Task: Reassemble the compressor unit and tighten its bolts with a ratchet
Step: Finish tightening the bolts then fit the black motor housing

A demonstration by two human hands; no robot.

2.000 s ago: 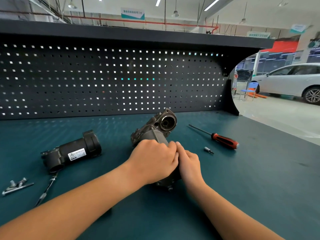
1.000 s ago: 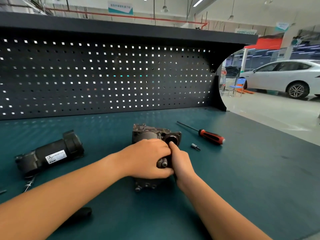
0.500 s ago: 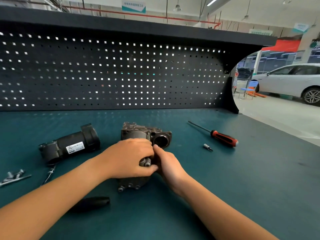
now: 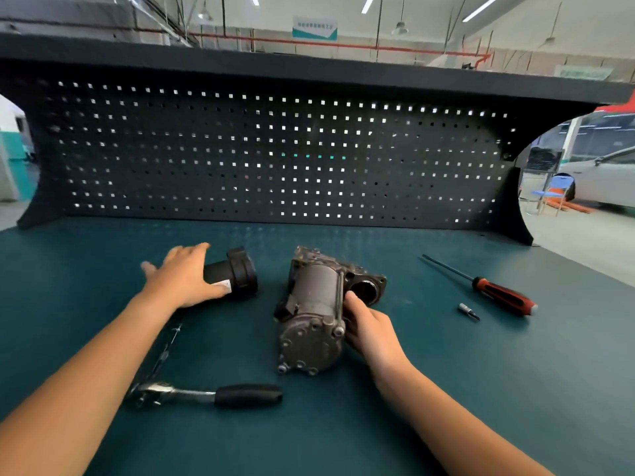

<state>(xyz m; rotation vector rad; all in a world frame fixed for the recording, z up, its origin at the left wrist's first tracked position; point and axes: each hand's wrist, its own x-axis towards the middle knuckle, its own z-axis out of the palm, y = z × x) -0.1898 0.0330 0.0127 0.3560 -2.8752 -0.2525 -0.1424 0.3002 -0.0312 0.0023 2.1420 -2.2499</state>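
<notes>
Compressor housing [image 4: 311, 321] lies on its side mid-surface [image 4: 446, 389], round port facing the right edge. My right fingers [image 4: 352, 302] are curled against its right side, thumb up by the port rim, gripping it.

My left fingers [image 4: 192, 251] are straight and spread, palm down over the left end of the black motor [image 4: 240, 273]. The hand is blurred, so contact is unclear; nothing is gripped. The motor lies left of the housing, apart from it, its collar end towards the housing.

Ratchet [image 4: 206, 395] lies flat near the front edge, left of the housing, its black grip pointing right, untouched.

Screwdriver [image 4: 498, 293] lies toward the right edge, with a small bit [image 4: 468, 310] just beside it on the near side
</notes>
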